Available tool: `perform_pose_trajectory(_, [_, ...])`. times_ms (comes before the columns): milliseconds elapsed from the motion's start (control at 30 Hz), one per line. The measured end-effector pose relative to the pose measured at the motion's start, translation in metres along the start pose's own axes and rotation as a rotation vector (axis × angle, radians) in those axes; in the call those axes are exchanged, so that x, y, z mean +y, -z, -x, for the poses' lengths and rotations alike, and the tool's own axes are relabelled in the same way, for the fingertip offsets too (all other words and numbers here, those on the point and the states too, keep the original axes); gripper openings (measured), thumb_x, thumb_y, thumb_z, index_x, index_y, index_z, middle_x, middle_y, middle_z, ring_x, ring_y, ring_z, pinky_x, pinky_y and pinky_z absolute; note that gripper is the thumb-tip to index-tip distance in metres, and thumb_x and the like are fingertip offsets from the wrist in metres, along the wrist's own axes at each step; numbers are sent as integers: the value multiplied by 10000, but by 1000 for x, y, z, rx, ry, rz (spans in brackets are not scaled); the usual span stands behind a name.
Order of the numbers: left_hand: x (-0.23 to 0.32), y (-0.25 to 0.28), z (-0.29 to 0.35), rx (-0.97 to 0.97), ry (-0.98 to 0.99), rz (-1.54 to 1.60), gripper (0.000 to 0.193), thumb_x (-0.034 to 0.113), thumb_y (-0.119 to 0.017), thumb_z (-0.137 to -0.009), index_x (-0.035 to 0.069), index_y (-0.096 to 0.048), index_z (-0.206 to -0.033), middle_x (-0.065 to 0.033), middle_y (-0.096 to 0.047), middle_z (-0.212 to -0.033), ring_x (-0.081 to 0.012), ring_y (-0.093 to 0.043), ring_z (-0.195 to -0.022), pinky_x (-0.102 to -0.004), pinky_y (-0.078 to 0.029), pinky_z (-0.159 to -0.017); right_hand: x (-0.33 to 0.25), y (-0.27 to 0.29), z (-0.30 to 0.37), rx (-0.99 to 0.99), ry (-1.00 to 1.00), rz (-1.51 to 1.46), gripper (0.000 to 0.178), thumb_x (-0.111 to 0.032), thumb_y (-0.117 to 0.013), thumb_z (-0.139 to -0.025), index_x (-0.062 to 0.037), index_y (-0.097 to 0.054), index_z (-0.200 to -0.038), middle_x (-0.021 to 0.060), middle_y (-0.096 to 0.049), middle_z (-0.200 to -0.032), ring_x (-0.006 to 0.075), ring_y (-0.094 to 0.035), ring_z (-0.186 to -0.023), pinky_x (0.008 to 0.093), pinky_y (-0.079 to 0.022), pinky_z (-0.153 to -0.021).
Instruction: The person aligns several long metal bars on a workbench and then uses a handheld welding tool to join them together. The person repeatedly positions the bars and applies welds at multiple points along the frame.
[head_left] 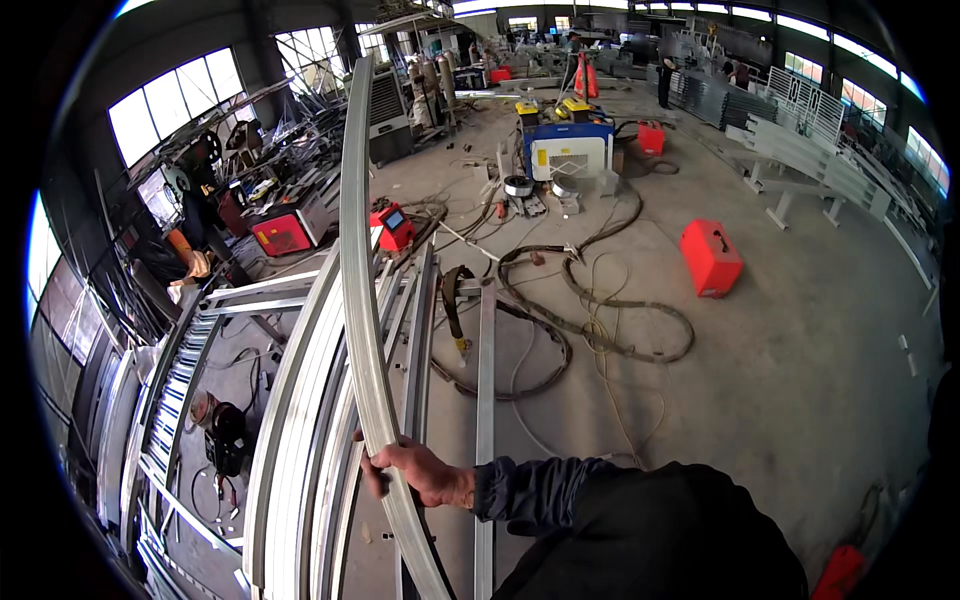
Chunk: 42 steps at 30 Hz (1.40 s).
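Note:
My right hand (420, 472), coming out of a dark sleeve, is closed around a long silvery metal tube (358, 240). The tube rises from the lower edge far up the picture and looks curved through the fisheye lens. Behind and left of it lies a row of similar metal tubes (290, 400), side by side on a frame. Another single tube (486, 400) stretches lengthwise just right of my hand. My left hand does not appear.
Thick hoses (640, 355) and thin cables coil over the floor. Ahead stands a blue-and-white machine (567, 150); a red box (711, 258) sits right of it. At left are a ladder-like metal frame (180, 390) and a red-fronted machine (283, 234). Other people stand far back.

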<state>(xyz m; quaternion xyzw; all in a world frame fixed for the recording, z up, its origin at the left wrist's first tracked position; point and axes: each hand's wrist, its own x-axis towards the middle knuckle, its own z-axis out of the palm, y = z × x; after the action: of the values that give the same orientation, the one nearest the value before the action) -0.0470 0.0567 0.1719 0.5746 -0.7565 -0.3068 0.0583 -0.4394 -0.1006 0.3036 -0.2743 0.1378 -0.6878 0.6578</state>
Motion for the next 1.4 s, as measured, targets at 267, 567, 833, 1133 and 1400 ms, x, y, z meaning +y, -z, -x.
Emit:
perform_pose_trajectory(267, [-1, -27, 29, -10, -52, 74, 379, 238, -739, -1007, 74, -687, -1344, -142, -700, -1180, -326, -665, -1056, -464, -544, -883, -16, -43, 85, 71, 7, 0, 514, -127, -540, -1017, -50, -467, -1520, 82, -632, -890, 209, -653, -761, 374, -567, -755])
perform_pose_trajectory(567, [0, -38, 46, -51, -34, 135, 318, 196, -723, -1015, 71, -696, -1306, -109, -701, -1118, -291, -663, -1000, -453, -540, -841, -28, -62, 142, 161, 68, -7, 529, -90, -529, -990, -53, -490, -1515, 94, -632, -925, 223, -644, -767, 385, -571, -760])
perform_pose_trajectory(833, [7, -40, 58, -71, 58, 180, 266, 158, -708, -1023, 68, -704, -1272, -79, -702, -1063, -260, -661, -949, -443, -536, -804, -56, -45, 150, 148, 114, -72, 525, -94, -536, -963, -77, -525, -1488, 92, -635, -942, 224, -633, -769, 399, -569, -762])
perform_pose_trajectory(1133, [-31, -49, 81, -21, 350, 515, 211, 116, -692, -1031, 64, -713, -1235, -45, -703, -1001, -225, -659, -893, -432, -531, -761, -82, -8, 133, 195, 115, -94, 488, -122, -551, -993, -83, -513, -1478, 93, -652, -938, 211, -657, -752, 403, -586, -752])
perform_pose_trajectory(1400, [-259, -124, 375, 662, 879, 1592, 169, 78, -678, -1038, 61, -721, -1201, -16, -704, -947, -194, -658, -842, -421, -527, -724, -59, -9, 119, 225, 108, -131, 457, -146, -568, -988, -86, -516, -1438, 46, -551, -843, 181, -581, -741, 374, -536, -751])
